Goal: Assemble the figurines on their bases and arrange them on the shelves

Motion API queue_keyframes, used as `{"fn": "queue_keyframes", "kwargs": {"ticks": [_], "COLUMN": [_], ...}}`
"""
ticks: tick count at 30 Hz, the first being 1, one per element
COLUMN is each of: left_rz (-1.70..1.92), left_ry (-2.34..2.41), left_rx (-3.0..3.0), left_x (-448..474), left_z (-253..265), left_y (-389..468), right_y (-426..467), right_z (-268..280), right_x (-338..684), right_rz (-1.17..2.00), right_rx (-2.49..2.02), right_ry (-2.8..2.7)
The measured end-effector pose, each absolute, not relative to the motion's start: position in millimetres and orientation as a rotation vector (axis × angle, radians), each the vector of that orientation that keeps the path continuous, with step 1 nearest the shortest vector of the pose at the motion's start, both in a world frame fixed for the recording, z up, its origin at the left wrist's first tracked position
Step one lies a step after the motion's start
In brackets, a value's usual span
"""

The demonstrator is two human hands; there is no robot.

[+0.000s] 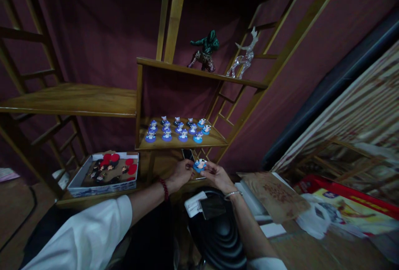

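Between my two hands, in front of the lower shelf, is a small figurine (200, 165) with a blue base. My right hand (217, 174) grips it from the right, thumb and fingers closed at its edge. On the other side my left hand (182, 174) has its fingers curled close to the figurine; whether they touch it I cannot tell. Several similar figurines (167, 135) on purple and blue bases stand in rows on the shelf (215, 140) just beyond. A dark phone-like object (187, 154) lies behind my left fingers.
A shallow box (102, 191) holding red discs and dark figures sits at left. Above stand a green-hooded figure (206, 49) and a clear deer (245, 58). A black ridged stool (218, 241) carries a dark flat item (213, 207). Cardboard (274, 195) and a plastic bag (313, 218) lie right.
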State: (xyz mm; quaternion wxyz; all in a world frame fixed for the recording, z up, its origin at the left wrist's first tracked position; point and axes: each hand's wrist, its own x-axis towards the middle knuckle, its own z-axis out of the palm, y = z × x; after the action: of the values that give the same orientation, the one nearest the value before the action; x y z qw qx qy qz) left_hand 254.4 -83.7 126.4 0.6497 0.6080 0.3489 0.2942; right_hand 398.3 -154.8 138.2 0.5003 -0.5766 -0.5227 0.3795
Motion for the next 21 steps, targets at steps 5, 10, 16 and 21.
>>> {"fn": "queue_keyframes", "kwargs": {"ticks": [5,10,16,21], "left_rz": [0.668,0.662,0.721,0.787], "left_ry": [0.749,0.749,0.716,0.646], "left_rx": [1.519,1.567,1.615,1.721], "left_x": [263,270,279,288], "left_z": [142,153,162,160], "left_y": [-90,-93,-95,-92], "right_y": [-155,-153,-148,-142], "right_z": [147,162,176,186], "right_x": [410,416,429,439], "right_rz": [0.870,0.814,0.740,0.684], "right_rx": [-1.388,-1.397,-1.441,-1.484], "right_ry": [-1.253,-1.240,-1.266,-1.282]}}
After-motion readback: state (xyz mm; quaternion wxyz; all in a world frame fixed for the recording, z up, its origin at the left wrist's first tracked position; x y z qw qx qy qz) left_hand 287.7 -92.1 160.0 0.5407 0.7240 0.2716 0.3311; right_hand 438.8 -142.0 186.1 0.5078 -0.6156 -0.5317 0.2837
